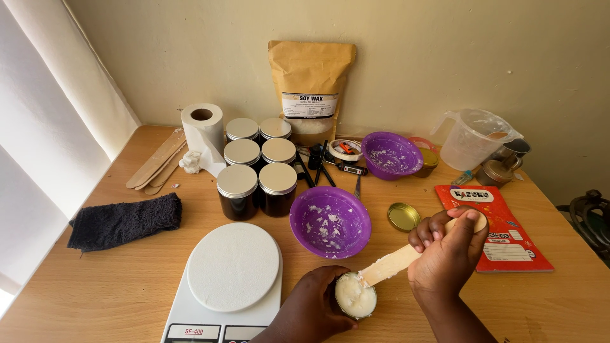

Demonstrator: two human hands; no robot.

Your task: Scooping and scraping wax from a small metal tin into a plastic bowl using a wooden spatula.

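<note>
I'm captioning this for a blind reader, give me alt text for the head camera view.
A left hand steadies a small jar of white wax while the right hand presses a wooden stick into it, on a wooden table beside a white scale and a purple bowl.

— How is the left hand (pixel 316 303) posed?
— Forearm rising from the lower edge; palm turned inward, fingers curled into a cup-shaped grip, thumb at the near side, knuckles facing the camera.
— And the right hand (pixel 447 253)?
— Entering from lower right, wrist slightly bent; fingers folded into a closed fist-like grip, thumb laid along the top — knuckles point left, toward the other hand, the two close but apart.
</note>
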